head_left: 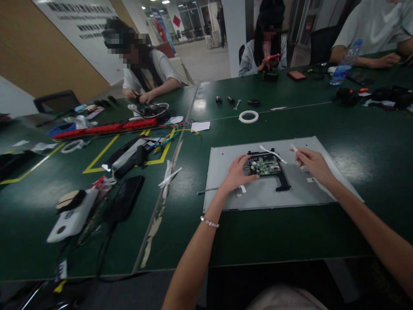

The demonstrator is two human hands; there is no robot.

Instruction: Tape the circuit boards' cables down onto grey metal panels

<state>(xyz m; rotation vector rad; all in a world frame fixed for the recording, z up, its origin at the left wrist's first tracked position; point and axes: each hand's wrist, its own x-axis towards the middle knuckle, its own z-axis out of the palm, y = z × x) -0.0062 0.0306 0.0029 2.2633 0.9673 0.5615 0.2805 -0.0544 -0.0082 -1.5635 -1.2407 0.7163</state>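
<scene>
A flat grey metal panel [309,189] lies on the table in front of me. On it rests a black plastic bracket [282,181] carrying a green circuit board [266,168]. My left hand [238,173] grips the bracket's left side, thumb at its lower edge and fingers at the upper one. A curved white strip [273,154] runs over the bracket's upper right. Beyond the bracket's right side, my right hand [312,164] is closed in a pinch on a small piece of white tape [293,147]. Small white labels [311,180] are on the panel below that hand.
A white tape roll [248,116] and a wrench [237,104] lie beyond the panel. Leftward are a red power strip [122,126], cables, a black adapter [125,198] and a white device [72,219]. Several people sit across the table, near a water bottle [345,64].
</scene>
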